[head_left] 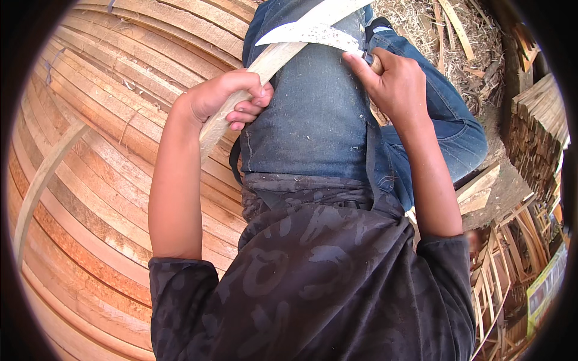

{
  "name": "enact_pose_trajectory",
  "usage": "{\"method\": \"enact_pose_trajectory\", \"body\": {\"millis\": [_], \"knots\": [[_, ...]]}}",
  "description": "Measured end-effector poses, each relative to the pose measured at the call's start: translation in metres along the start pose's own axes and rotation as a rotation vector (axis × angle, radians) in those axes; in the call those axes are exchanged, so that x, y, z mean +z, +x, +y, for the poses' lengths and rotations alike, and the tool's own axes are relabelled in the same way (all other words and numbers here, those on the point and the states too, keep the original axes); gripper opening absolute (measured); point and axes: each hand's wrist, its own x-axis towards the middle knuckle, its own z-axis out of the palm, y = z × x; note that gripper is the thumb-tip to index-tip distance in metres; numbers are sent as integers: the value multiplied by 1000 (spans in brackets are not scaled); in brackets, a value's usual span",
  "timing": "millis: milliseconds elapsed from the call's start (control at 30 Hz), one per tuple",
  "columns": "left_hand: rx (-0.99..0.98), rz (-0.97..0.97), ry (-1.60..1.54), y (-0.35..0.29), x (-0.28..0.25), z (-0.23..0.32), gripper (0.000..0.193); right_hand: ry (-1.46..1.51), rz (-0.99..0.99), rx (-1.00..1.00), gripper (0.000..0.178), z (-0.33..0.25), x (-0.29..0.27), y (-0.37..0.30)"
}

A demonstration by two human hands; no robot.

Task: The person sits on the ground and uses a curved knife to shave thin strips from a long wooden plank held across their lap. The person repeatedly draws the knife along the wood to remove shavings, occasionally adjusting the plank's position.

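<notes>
My left hand (232, 99) is wrapped round a pale wooden strip (278, 57) that slants from beside my left forearm up and right across my thigh. In my right hand (394, 81) is the short wooden handle of a curved knife (313, 35), my thumb stretched along it toward the blade. The broad, speckled blade points left and lies across the strip, beyond my left hand. Whether its edge bites into the wood I cannot tell. Under both lies a denim apron or cloth (313, 114) over my lap.
Long stacked wooden strips (108, 156) fill the left side, with one curved loose strip (45, 174) across them. Wood shavings (415, 24) cover the ground at the upper right. A stack of cut wood (539, 132) stands at the right, with thin slats (497, 283) below it.
</notes>
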Motion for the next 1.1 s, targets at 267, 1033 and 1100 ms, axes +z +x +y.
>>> {"method": "enact_pose_trajectory", "body": {"millis": [267, 1033, 1100], "knots": [[-38, 17, -47, -2, 4, 5, 17, -92, 177, 264, 67, 62, 0, 36], [-50, 182, 159, -5, 17, 17, 16, 10, 84, 397, 70, 115, -31, 41], [7, 153, 192, -2, 8, 12, 18, 134, -37, 459, 68, 88, -24, 18]]}}
